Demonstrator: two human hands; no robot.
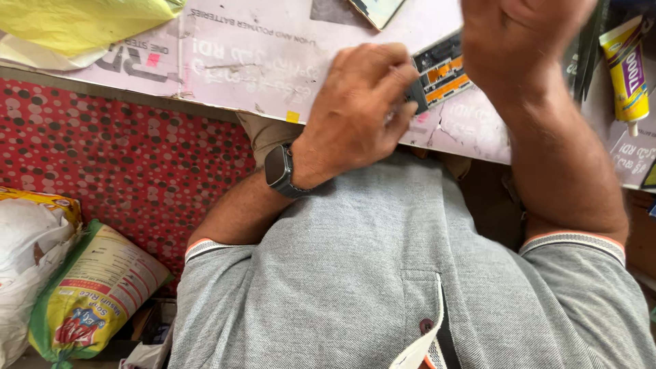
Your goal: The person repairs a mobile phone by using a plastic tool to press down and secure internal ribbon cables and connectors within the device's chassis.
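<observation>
My left hand (359, 109), with a dark wristwatch (280, 171) on it, grips the near end of an opened phone (444, 72) showing black and orange inner parts. The phone lies on a worn pinkish cardboard sheet (273, 48) that covers the worktop. My right hand (526, 34) is blurred and hovers over the far end of the phone, fingers curled. Whether it holds anything is hidden by the blur. My grey shirt (383, 273) fills the lower half of the view.
A yellow and purple glue tube (625, 68) lies at the right edge of the worktop. Yellow paper (82, 20) sits at the top left, and a flat panel (376, 8) at the top. Below the worktop are a red dotted surface (123, 150) and filled sacks (89, 294).
</observation>
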